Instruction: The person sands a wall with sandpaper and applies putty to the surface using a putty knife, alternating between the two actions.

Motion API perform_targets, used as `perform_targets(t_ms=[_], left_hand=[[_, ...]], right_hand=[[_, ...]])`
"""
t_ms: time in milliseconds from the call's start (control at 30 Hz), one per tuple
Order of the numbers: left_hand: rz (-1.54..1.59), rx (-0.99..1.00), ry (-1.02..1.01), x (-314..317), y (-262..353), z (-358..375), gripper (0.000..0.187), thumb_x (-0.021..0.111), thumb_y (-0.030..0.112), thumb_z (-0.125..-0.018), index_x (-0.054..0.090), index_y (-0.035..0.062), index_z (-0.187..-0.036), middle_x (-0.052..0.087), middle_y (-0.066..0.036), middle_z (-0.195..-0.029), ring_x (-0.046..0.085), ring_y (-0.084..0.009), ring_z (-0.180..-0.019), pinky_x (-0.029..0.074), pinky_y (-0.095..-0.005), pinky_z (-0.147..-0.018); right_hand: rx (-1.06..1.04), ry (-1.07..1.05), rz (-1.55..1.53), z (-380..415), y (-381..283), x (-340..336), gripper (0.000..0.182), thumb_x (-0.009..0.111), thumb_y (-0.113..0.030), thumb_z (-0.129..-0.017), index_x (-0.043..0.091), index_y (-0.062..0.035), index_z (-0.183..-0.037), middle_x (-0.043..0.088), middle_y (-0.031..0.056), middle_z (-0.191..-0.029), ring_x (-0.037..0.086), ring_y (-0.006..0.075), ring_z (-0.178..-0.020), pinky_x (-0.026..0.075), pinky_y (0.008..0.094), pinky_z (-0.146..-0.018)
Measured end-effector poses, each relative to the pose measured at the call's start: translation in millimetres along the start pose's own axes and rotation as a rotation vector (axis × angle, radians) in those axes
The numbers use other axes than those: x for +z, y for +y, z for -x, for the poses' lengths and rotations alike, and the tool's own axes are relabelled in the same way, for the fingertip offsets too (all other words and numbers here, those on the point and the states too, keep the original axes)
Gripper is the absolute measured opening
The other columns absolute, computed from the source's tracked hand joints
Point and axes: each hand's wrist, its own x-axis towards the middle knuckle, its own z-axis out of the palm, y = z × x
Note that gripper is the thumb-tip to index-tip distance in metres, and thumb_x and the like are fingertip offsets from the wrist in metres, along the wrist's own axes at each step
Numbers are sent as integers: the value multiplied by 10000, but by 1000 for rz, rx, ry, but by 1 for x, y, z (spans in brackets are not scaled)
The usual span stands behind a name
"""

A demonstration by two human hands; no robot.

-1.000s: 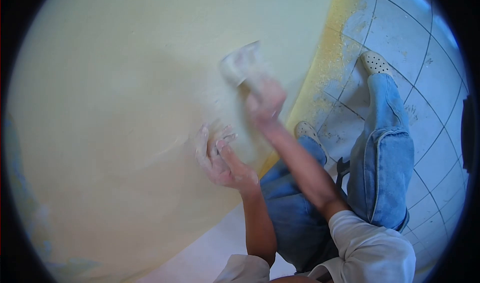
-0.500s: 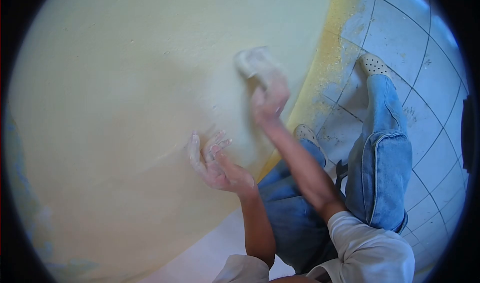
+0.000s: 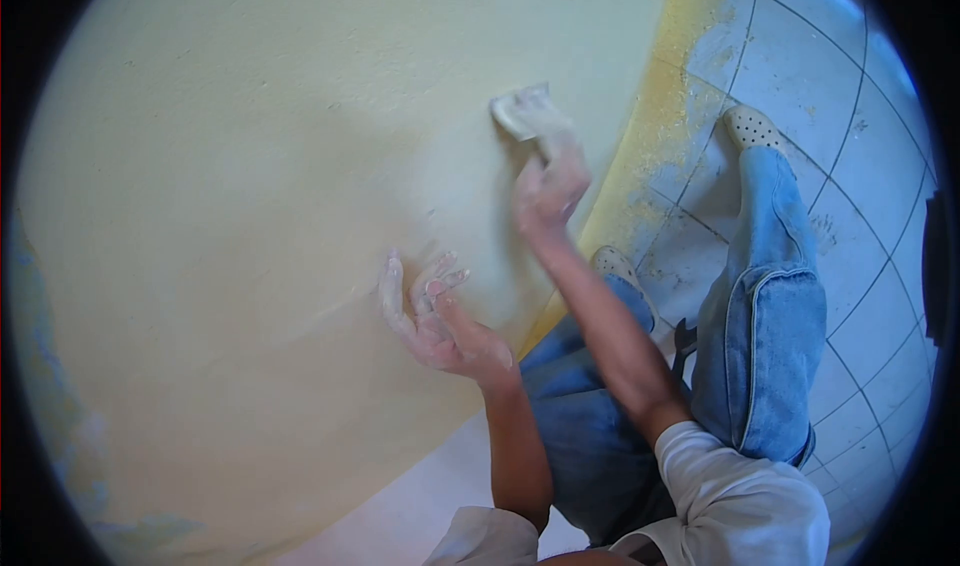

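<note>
My right hand (image 3: 553,188) is closed round a pale, flat, square-edged tool (image 3: 528,112) whose broad end is against the yellow wall (image 3: 250,196). Motion blurs that hand, and I cannot tell exactly what kind of tool it is. Below and to the left, my left hand (image 3: 435,326) is open beside the wall, palm up with its fingers apart and partly curled. White dust coats its fingers and thumb. A whiter patch shows on the wall between the two hands.
A yellow strip with crumbs (image 3: 665,136) runs along the wall's edge beside the tiled floor (image 3: 800,56). My jeans (image 3: 775,336) and pale clogs (image 3: 750,128) are on the right. An open-ended wrench-like dark shape (image 3: 684,338) shows between my legs. Bluish patches (image 3: 60,406) mark the far left.
My right hand and the tool have shifted slightly right along the wall. My left hand has stayed almost in place, its fingers a little higher.
</note>
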Motion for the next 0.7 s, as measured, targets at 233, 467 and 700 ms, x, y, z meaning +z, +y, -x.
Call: perform_targets(t_ms=[233,467,700], left_hand=[[9,6,-10,0,-2,-3,458,565,100,-1111,474,-86,-1520,586,-229,-1554,727,-284,-1047,555,-354,-840],[9,-1,-30,1,-4,-3,474,580,123,-1111,471,-83,-1523,585,-222,-1558,727,-277,-1060,556,-357,-839],[-2,-24,-28,-3,-4,-5,481,582,123,-1114,455,-86,-1528,581,-223,-1560,729,-268,-1058,551,-353,-862]], right_hand=[[-48,-90,-129,13,-21,-10,422,601,-11,-830,800,-51,-1200,775,170,-1312,725,368,-1254,555,492,-1062],[-223,-100,-75,9,-15,-10,428,593,-7,-842,812,-84,-1202,782,165,-1311,742,364,-1223,556,498,-1022],[-428,-159,-140,17,-39,-4,391,593,-14,-894,824,-107,-1196,792,134,-1310,752,343,-1227,566,448,-1044]])
